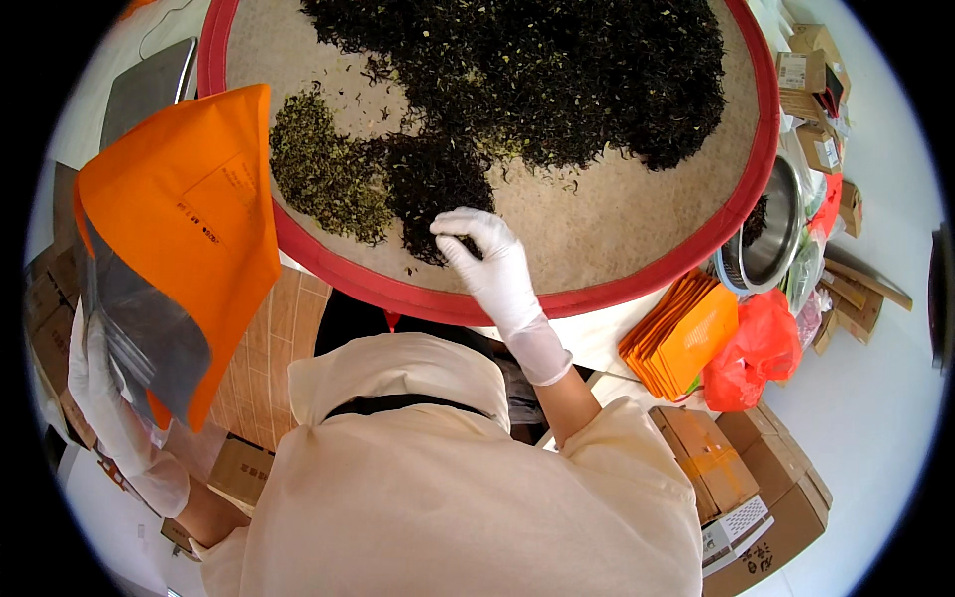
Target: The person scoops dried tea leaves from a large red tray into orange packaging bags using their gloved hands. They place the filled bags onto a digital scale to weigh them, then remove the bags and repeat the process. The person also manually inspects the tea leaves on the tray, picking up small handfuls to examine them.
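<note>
My left hand (123, 418), in a white glove, holds an orange pouch (201, 164) with a grey lining (149, 306) at its lower edge. The pouch bears printing and hangs left of the round tray. My right hand (489, 261), gloved too, reaches over the red rim (589, 302) of this tray. Its thumb and fingers curl toward each other at a small heap of dark dried leaves (436, 179), which look like loose tea. Whether a leaf is between the fingertips cannot be made out. Left of that heap lies a greener, finer leaf pile (328, 172).
A large dark leaf mound (567, 74) covers the tray's far part. At right are stacked orange pouches (675, 332), a red plastic bag (753, 354), a metal bowl (776, 216) and cardboard boxes (705, 459). A grey metal-edged slab (145, 89) lies at upper left.
</note>
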Motion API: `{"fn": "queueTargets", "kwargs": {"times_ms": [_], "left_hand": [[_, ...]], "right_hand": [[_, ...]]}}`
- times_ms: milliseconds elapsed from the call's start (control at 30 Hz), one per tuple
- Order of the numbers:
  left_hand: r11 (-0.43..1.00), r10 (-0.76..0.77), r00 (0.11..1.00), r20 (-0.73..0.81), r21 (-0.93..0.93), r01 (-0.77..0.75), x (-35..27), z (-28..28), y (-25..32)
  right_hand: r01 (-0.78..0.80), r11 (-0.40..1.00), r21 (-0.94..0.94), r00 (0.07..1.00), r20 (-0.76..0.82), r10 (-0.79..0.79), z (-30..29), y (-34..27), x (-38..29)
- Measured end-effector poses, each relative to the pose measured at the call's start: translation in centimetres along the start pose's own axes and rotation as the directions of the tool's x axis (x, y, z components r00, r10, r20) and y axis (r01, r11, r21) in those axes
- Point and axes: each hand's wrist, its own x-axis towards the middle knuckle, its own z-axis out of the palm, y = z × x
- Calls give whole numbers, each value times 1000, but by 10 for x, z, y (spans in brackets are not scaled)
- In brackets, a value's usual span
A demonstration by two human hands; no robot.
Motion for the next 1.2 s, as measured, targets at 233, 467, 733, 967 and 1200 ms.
{"fn": "queueTargets", "kwargs": {"times_ms": [233, 467, 733, 967, 1200], "left_hand": [[1000, -15, 1000, -16, -4, 15, 9, -13, -22], [997, -14, 1000, 6, -76, 14, -1, 1, -4], [982, 42, 999, 26, 184, -46, 3, 8, -5], [949, 129, 989, 68, 280, -143, 0, 6, -4], [994, 43, 998, 35, 97, -46, -2, 7, -1]], "right_hand": [[-32, 919, -394, 967, -245, -71, -36, 20, -1], [-386, 894, 227, 699, -561, 444, -168, 6, 2], [-317, 465, 826, 861, 44, 507, -128, 1, 0], [-385, 90, 919, 873, 330, 360, -86, -2, 5], [-416, 624, 661, 816, -32, 578, -114, -16, 7]]}}
